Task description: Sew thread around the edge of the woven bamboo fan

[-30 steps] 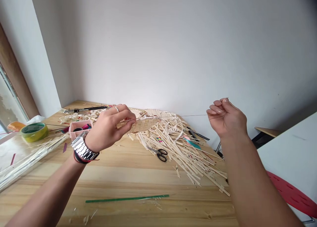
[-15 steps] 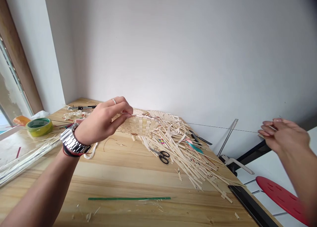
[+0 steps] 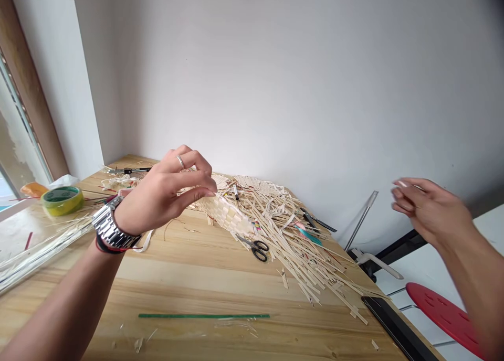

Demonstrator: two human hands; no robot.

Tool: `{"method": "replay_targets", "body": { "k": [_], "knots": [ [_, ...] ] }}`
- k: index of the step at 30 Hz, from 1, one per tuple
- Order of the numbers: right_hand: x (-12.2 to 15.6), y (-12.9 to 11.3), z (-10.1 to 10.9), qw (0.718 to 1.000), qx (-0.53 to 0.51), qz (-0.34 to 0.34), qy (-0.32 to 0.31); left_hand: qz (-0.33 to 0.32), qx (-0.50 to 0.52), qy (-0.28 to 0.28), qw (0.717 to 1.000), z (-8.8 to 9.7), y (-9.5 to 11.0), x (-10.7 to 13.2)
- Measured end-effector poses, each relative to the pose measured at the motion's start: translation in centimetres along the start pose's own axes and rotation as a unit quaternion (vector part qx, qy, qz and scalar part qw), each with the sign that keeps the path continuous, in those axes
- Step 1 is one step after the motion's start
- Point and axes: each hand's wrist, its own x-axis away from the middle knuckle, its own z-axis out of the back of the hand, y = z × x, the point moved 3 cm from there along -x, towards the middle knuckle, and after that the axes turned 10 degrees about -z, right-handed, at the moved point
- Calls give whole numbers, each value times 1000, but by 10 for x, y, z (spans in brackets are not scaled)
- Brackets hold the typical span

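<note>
My left hand [image 3: 169, 193], with a ring and a metal watch on the wrist, pinches the edge of a small pale woven strip mat [image 3: 230, 216] held above the wooden table [image 3: 197, 277]. The mat tilts down to the right. My right hand [image 3: 427, 206] is raised off the table's right side, fingers loosely curled and blurred by motion. No thread shows between the hands. Behind the mat lies a heap of pale loose strips [image 3: 299, 245].
Black-handled scissors [image 3: 255, 246] lie by the strip heap. A green strip [image 3: 205, 316] lies near the front. A green tape roll [image 3: 62, 200] and a strip bundle are at the left. A phone [image 3: 394, 324] lies at the right edge, a red stool [image 3: 444, 311] beyond.
My right hand, which had pulled a thin thread far out to the right, has swung back toward the left. The woven mat in my left hand has tipped downward.
</note>
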Motion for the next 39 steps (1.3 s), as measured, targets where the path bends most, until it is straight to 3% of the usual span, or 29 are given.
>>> {"method": "replay_targets", "body": {
  "k": [2,3,5,8,11,14,17,20,25,30,33,39],
  "knots": [
    [22,-6,-41,993,72,-72,-56,-4,-1,-5,1000,-1,3,-2],
    [41,-12,-65,986,108,-72,-100,-3,-1,-12,1000,-1,4,-3],
    [88,-29,-113,969,136,16,-206,-4,-5,-21,1000,-3,7,-4],
    [159,-42,-171,914,90,78,-388,-6,-29,-15,999,-4,12,-5],
    [194,-41,-203,872,9,30,-489,-8,-60,-3,998,-4,14,-5],
    [200,-37,-219,838,-76,-17,-541,-8,-77,1,997,-7,12,-4],
    [201,-32,-231,828,-123,-36,-545,11,-83,32,996,-16,5,-3],
    [202,-25,-245,829,-154,-41,-536,85,-29,105,990,-29,-5,0],
    [195,-8,-262,865,-178,-17,-469,202,220,13,954,-54,-18,4],
    [184,0,-270,893,-206,-12,-400,214,317,5,924,-50,-21,6],
    [180,-1,-275,895,-217,-7,-391,228,332,13,915,-50,-24,8],
    [181,-2,-272,918,-159,1,-363,249,234,110,933,-56,-29,9]
  ]
}}
